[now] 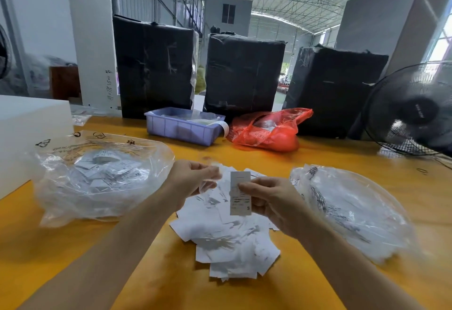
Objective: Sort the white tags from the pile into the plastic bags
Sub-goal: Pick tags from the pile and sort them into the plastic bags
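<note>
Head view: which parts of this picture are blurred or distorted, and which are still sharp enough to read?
Head view: the left hand is motion-blurred, the pile of tags smeared; the tag in the right hand still shows an "S"; wide-angle distortion bends the table edges; daylight overexposes the far opening.

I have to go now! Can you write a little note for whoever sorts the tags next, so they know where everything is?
Right hand: pinches one white tag, upright, marked S.
Left hand: fingers curled over the pile; it is blurred, so I cannot tell whether it holds anything.
Pile of tags: on the yellow table, between the two bags.
Left plastic bag: already has tags inside.
Right plastic bag: contents hard to make out.
Left to do: bag the held tag, then the many tags in the pile.
</note>
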Action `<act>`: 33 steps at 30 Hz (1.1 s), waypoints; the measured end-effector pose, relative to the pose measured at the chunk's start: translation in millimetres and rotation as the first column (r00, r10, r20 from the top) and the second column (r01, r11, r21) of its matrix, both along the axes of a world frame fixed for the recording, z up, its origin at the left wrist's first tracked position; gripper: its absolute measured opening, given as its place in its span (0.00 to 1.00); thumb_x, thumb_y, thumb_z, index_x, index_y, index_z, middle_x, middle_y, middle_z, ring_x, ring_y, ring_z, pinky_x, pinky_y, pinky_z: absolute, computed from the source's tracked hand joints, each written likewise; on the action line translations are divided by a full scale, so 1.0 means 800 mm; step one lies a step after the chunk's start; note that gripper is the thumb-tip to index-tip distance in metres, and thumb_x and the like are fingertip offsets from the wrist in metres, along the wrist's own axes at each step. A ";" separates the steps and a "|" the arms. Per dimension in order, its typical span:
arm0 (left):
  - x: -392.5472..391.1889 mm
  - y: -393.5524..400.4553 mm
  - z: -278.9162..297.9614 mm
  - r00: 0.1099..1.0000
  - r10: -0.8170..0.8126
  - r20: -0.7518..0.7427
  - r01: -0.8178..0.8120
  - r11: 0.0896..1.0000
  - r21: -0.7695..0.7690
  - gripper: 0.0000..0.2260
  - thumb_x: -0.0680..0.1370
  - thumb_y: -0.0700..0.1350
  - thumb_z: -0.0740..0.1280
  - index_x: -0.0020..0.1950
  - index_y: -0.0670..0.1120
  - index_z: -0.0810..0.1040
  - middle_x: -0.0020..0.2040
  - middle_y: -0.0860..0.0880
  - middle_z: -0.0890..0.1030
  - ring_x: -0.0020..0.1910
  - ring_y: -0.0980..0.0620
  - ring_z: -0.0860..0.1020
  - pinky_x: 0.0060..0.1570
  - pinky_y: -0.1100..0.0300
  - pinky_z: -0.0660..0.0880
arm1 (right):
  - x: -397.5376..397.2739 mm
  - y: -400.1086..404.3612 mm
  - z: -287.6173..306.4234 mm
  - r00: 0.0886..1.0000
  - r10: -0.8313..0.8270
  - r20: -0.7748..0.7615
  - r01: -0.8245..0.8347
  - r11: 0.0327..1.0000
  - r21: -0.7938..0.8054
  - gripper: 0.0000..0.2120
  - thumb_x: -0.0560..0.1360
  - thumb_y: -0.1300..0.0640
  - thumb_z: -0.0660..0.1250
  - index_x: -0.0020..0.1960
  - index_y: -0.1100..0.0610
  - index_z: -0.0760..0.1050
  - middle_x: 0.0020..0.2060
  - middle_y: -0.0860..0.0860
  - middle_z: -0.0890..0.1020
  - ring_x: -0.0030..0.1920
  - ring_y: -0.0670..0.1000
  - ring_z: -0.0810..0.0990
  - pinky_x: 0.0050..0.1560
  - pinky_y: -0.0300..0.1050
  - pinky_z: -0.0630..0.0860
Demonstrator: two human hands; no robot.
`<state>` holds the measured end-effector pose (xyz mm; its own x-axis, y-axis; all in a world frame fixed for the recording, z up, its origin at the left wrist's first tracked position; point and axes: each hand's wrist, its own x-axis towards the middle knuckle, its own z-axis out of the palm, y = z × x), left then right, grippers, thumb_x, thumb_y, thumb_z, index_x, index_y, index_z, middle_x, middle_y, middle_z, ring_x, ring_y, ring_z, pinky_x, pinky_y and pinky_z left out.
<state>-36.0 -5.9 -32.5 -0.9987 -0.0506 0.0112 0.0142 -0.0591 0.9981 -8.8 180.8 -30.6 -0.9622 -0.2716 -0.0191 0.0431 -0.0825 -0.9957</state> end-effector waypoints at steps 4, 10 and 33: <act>0.008 0.020 -0.001 0.980 -0.177 0.085 0.187 0.975 -0.119 0.07 0.72 0.42 0.73 0.42 0.38 0.84 0.44 0.38 0.84 0.36 0.48 0.83 0.35 0.63 0.79 | 0.007 0.023 0.002 0.995 -0.044 0.084 0.054 0.992 -0.115 0.11 0.62 0.61 0.72 0.42 0.65 0.80 0.39 0.60 0.83 0.40 0.56 0.83 0.43 0.47 0.82; 0.021 0.037 0.000 0.928 -0.347 0.134 0.360 0.929 -0.090 0.12 0.64 0.43 0.76 0.42 0.38 0.84 0.43 0.40 0.85 0.40 0.47 0.84 0.34 0.65 0.77 | 0.008 0.041 -0.002 0.963 -0.258 0.082 0.270 0.932 -0.239 0.10 0.64 0.60 0.73 0.43 0.62 0.78 0.27 0.51 0.80 0.26 0.45 0.76 0.26 0.36 0.71; 0.023 0.042 -0.004 0.912 -0.376 0.162 0.391 0.917 -0.074 0.14 0.63 0.44 0.75 0.44 0.37 0.84 0.46 0.38 0.84 0.40 0.47 0.84 0.36 0.62 0.79 | 0.024 0.020 -0.016 0.772 -0.487 -0.408 0.554 0.830 0.058 0.06 0.71 0.63 0.73 0.41 0.56 0.76 0.38 0.54 0.83 0.40 0.50 0.83 0.39 0.37 0.79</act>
<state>-17.7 28.0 -35.8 -0.9323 0.3307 -0.1468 -0.1307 0.0708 0.9889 10.7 197.2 -43.0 -0.8996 0.2482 0.3593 -0.3214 0.1804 -0.9296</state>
